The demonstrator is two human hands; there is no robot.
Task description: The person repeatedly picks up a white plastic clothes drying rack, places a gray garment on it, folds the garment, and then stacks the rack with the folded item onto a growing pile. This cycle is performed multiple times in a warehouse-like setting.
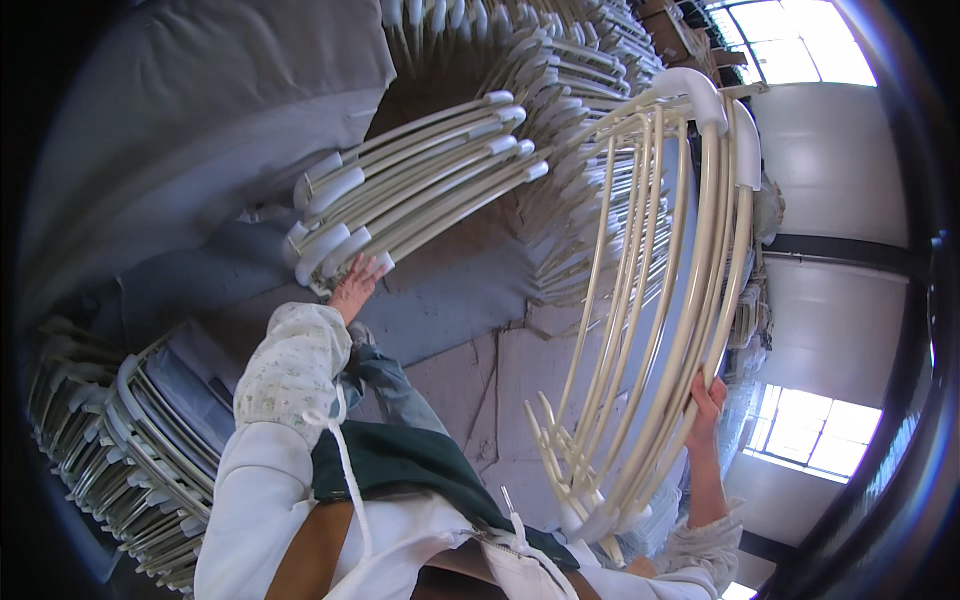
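Observation:
My right hand (706, 405) is wrapped round the outer tubes of several cream tubular metal frames (700, 290), held upright together on my right. White wrapping (692, 92) covers their upper corners. On the left, my left hand (355, 288) reaches forward with its fingers apart, touching the near end of a stack of similar frames (420, 180). That stack lies slanted, with white wrapped corners at both ends. Part of my right hand's fingers is hidden behind the tubes.
More frames (570, 70) stand in dense rows at the back. Another row of frames (140, 450) is at the lower left. A large grey cover (220, 90) drapes over something at the upper left. Flattened cardboard (450, 390) lies on the floor. Windows (810, 430) are in the right wall.

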